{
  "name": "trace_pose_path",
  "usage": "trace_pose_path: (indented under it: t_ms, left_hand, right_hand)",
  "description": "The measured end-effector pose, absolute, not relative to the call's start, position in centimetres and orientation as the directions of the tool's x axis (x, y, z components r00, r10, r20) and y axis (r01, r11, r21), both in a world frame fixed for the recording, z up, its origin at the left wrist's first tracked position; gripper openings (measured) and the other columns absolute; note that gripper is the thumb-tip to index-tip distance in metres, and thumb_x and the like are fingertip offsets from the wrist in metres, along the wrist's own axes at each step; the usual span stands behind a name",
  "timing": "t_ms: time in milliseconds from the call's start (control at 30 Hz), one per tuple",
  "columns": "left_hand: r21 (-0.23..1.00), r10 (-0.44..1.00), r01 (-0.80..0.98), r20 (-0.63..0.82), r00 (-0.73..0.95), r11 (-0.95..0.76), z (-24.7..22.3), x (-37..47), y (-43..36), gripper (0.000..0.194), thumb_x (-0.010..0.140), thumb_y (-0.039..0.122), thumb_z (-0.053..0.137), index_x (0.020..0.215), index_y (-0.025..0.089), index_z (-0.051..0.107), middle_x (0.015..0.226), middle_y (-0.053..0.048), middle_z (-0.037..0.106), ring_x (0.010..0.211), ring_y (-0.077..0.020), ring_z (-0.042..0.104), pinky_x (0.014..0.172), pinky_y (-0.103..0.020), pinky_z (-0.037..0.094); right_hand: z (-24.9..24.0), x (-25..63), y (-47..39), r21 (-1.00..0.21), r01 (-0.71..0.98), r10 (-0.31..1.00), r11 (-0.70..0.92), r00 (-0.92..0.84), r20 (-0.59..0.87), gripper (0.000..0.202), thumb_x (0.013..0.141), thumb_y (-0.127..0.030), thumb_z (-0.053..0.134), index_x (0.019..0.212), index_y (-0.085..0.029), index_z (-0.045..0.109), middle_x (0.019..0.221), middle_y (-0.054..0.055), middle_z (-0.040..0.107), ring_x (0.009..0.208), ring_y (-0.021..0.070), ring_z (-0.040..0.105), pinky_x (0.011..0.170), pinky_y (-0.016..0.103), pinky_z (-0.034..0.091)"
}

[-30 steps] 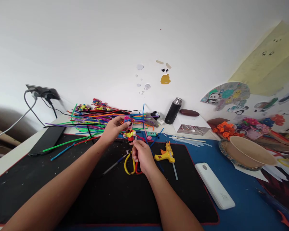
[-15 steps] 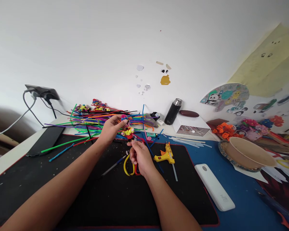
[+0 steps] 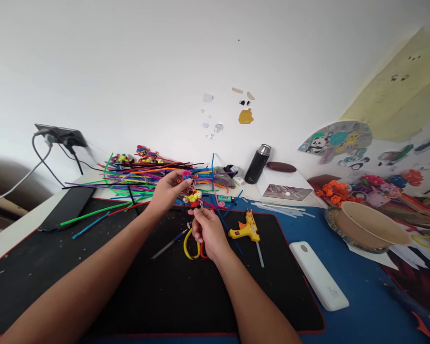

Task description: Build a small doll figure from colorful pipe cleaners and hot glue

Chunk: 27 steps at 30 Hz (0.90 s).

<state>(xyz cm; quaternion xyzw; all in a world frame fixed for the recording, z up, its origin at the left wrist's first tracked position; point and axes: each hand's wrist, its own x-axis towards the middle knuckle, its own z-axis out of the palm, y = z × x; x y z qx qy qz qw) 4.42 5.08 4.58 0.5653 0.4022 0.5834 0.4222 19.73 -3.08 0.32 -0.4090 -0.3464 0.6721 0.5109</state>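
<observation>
Between my two hands, above the black mat [image 3: 157,291], is a small pipe-cleaner figure [image 3: 192,196] in pink, blue, yellow and red. My left hand [image 3: 168,191] pinches its pink and blue upper part between thumb and fingers. Lower down, the fingertips of my right hand [image 3: 208,227] are closed on the figure's dark bottom end. Under the right hand lie scissors [image 3: 187,246] with yellow and red handles, partly covered by it. A pen [image 3: 170,244] rests just left of them, and a yellow glue gun [image 3: 246,229] lies to the right.
Many coloured pipe cleaners [image 3: 146,177] are heaped along the wall. Behind stand a black flask [image 3: 258,163] and a white box [image 3: 284,184]. Glue sticks [image 3: 279,208], a white power bank [image 3: 318,274] and a bowl [image 3: 372,224] are on the right; a phone [image 3: 68,208] lies left.
The figure stays in both hands, turned slightly, and its yellow and red middle shows more clearly. My right fingertips have shifted a little on its lower end. The view has tilted slightly.
</observation>
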Motion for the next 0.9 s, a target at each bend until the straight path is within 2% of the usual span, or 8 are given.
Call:
trace_pose_path:
  t_ms: [267,900]
  left_hand:
    - [0.944,0.944,0.017,0.329,0.011,-0.329,4.15,4.37,5.12,0.053,0.074,0.065,0.091,0.098,0.021,0.074,0.09,-0.005,0.077,0.083,-0.0243,0.073,0.076,-0.036,0.06]
    - [0.946,0.948,-0.061,0.318,0.004,-0.317,3.94,4.49,5.11,0.05,0.073,0.06,0.093,0.097,0.021,0.075,0.09,-0.004,0.075,0.082,-0.0209,0.068,0.076,-0.033,0.057]
  right_hand:
    - [-0.01,19.72,-3.16,-0.886,-0.398,0.97,-0.238,-0.151,-0.193,0.048,0.075,-0.057,0.086,0.096,-0.017,0.072,0.052,-0.008,0.053,0.039,0.0068,0.039,0.038,0.02,0.019]
    - [0.66,19.7,-3.25,-0.861,-0.447,0.97,-0.243,-0.133,-0.205,0.05,0.078,-0.063,0.084,0.09,-0.015,0.074,0.052,-0.007,0.052,0.039,0.0066,0.037,0.039,0.021,0.018]
